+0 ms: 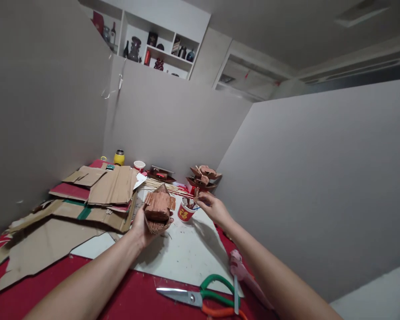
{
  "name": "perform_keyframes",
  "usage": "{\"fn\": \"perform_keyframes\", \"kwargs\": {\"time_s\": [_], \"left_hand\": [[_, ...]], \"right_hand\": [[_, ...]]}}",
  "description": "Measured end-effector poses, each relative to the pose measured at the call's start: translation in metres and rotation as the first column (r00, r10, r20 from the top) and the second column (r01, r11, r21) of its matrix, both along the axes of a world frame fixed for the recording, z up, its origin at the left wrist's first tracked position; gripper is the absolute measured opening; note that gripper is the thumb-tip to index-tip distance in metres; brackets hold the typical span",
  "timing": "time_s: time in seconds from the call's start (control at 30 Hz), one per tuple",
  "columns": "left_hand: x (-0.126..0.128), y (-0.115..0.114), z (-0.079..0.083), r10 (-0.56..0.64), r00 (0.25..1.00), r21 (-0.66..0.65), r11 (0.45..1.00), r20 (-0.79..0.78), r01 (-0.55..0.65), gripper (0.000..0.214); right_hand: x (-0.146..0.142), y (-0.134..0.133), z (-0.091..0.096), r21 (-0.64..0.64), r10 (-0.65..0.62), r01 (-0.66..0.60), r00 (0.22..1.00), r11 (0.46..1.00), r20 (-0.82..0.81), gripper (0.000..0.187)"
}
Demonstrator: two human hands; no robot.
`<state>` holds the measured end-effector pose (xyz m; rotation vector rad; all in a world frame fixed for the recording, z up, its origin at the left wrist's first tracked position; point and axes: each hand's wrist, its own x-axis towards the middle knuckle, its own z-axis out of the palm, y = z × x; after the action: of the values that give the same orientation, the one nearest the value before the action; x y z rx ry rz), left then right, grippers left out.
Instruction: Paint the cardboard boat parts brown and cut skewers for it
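My left hand [143,226] is closed around a brown model boat [159,211] of cardboard, which has a ridged roof and a pointed end away from me. My right hand [213,208] pinches a small, thin brown strip [197,193] just above a red paper cup [186,215]. More thin brown pieces stick out of the cup, which stands on a white sheet [180,253]. To the right at the back, finished-looking brown model boats [205,176] sit stacked, and another dark one [160,174] rests farther left.
Scissors [195,297] with green and orange handles lie at the front, beside a pink glue gun [242,266]. Cardboard sheets [113,186] pile up on the left. Thin wooden sticks [168,187], a white-rimmed cup [139,165] and a yellow jar [119,158] are behind. Grey panels [173,120] enclose the table.
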<state>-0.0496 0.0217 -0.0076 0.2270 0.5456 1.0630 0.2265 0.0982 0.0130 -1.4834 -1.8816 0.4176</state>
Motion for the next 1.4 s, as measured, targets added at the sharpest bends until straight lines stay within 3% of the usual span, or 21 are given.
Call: {"fn": "perform_keyframes", "kwargs": {"time_s": [0.17, 0.33, 0.5, 0.7, 0.87, 1.03, 1.23, 1.4], "left_hand": [[0.002, -0.001, 0.0, 0.002, 1.0, -0.005, 1.0, -0.021, -0.002, 0.037], [0.011, -0.012, 0.008, 0.091, 0.994, 0.036, 0.995, -0.057, -0.089, 0.038], [0.024, -0.029, 0.022, 0.245, 0.968, 0.168, 0.958, -0.046, -0.234, 0.038], [0.043, -0.055, 0.031, 0.43, 0.903, 0.334, 0.848, 0.02, -0.411, 0.04], [0.059, -0.078, 0.034, 0.521, 0.853, 0.434, 0.759, 0.042, -0.485, 0.039], [0.073, -0.098, 0.037, 0.54, 0.841, 0.528, 0.71, 0.018, -0.467, 0.044], [0.076, -0.11, 0.038, 0.482, 0.873, 0.601, 0.72, -0.073, -0.347, 0.051], [0.066, -0.114, 0.042, 0.441, 0.883, 0.602, 0.753, -0.162, -0.266, 0.059]], "right_hand": [[0.018, -0.027, -0.004, -0.035, -0.03, 0.028, 0.998, 0.999, -0.059, 0.033], [0.026, -0.077, -0.005, -0.03, -0.032, 0.026, 0.977, 0.999, -0.211, 0.029], [-0.018, -0.133, -0.009, -0.059, 0.148, -0.189, 0.898, 0.98, -0.415, 0.047], [-0.075, -0.174, -0.015, -0.065, 0.278, -0.417, 0.706, 0.906, -0.651, 0.068], [-0.087, -0.189, -0.009, -0.019, 0.233, -0.442, 0.509, 0.897, -0.829, 0.063], [-0.085, -0.194, -0.007, 0.022, 0.168, -0.399, 0.333, 0.917, -0.928, 0.068], [-0.074, -0.194, -0.005, 0.083, 0.169, -0.403, 0.181, 0.912, -0.969, 0.057], [-0.056, -0.186, 0.0, 0.068, 0.141, -0.421, 0.145, 0.905, -0.979, 0.057]]}}
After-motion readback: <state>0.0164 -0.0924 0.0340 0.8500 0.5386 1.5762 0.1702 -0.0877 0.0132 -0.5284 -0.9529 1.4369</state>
